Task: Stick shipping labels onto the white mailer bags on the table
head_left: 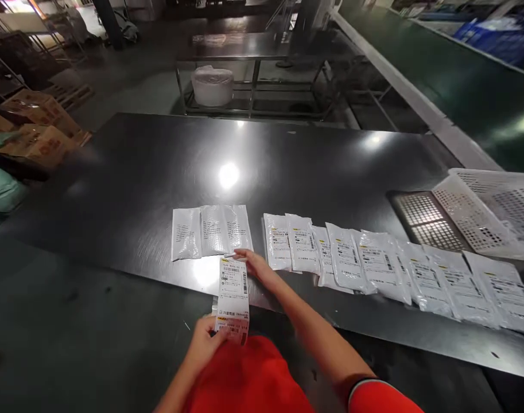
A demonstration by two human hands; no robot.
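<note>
I hold a strip of printed shipping labels (233,298) between both hands over the near edge of a dark steel table (158,166). My left hand (205,341) pinches the strip's lower end. My right hand (253,265) grips its top end, close to the nearest of three white pouches (210,230) lying side by side without labels. To the right runs a row of several white pouches (373,261) that carry labels, overlapping one another.
A white perforated plastic basket (481,209) lies tipped at the table's right end. Cardboard boxes (38,129) stand on the floor at left. Behind the table is a steel rack (248,74) with a white bundle (212,85). A green conveyor (455,74) runs along the right.
</note>
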